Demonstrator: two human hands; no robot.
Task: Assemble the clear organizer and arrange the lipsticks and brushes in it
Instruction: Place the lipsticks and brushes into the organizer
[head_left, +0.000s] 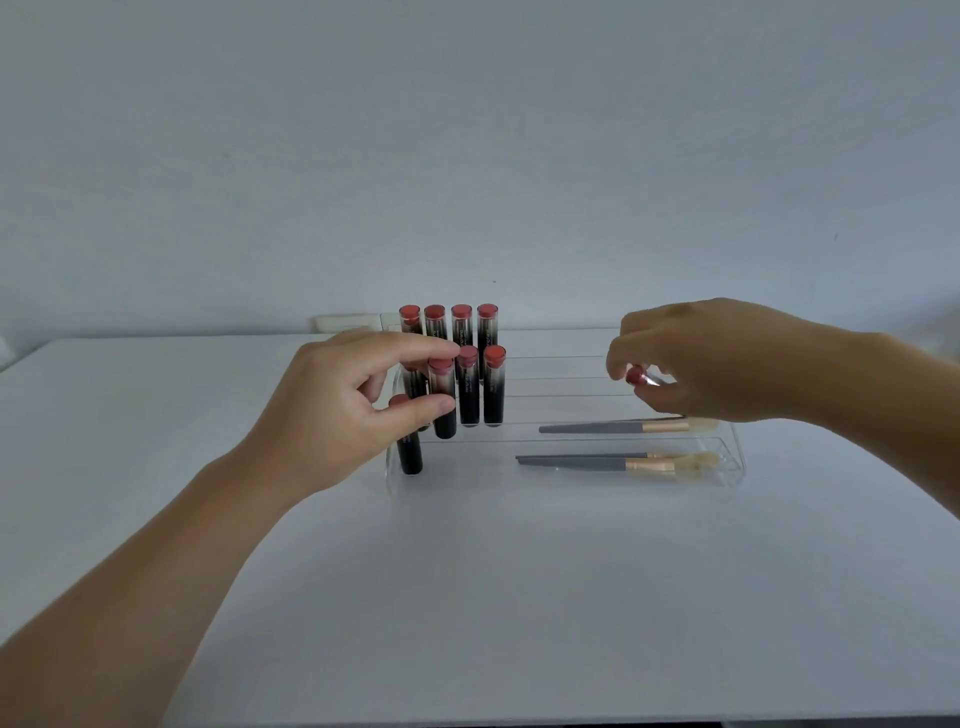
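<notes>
The clear stepped organizer (727, 457) stands on the white table. Several black lipsticks with red caps (470, 395) stand upright in its left slots, in rows. My left hand (358, 410) pinches one lipstick (444, 400) of the middle row between thumb and fingers. My right hand (717, 364) hovers over the organizer's right side and grips another lipstick (636, 375), of which only the red top shows. Two grey-handled brushes, the rear brush (618, 427) and the front brush (613, 461), lie flat in the low front trays at the right.
The white table (493, 597) stretches wide in front of the organizer. A plain white wall rises behind it, with a white socket strip (348, 323) at the table's back edge.
</notes>
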